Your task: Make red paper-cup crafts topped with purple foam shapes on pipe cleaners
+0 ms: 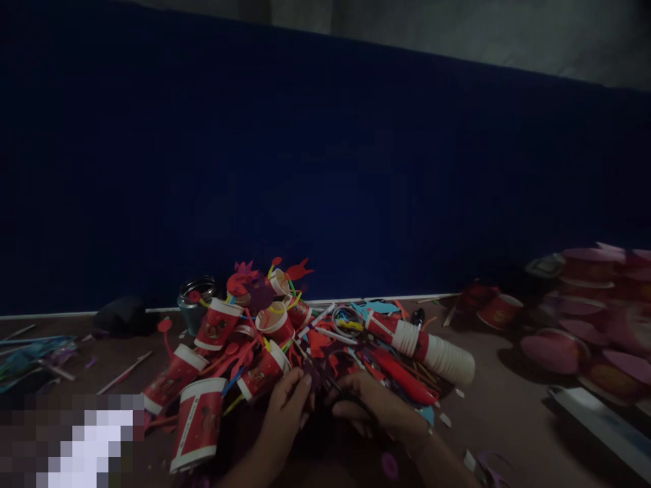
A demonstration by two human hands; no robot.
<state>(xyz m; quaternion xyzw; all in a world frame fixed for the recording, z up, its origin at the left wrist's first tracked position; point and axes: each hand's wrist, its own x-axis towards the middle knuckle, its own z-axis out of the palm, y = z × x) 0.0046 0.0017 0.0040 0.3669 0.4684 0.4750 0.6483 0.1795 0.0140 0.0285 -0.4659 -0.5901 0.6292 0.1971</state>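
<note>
My left hand (285, 410) is closed, pinching a piece of dark purple paper (318, 377) at low centre. My right hand (379, 408) is wrapped round the dark handles of a pair of scissors (350, 398); the blades point up and left toward the paper. Whether they touch it is too dim to tell. Just beyond my hands lies a heap of red and white paper cups (220, 325), some with coloured strips and red cut-out shapes attached. A red paper cup (200, 421) stands left of my left hand.
Nested cups (432, 352) lie on their side to the right of the heap. A dark metal can (196, 301) stands behind the cups. More red and pink cups (590, 325) are piled at far right, near a pale flat box (605, 427). A blue wall (325, 169) rises behind.
</note>
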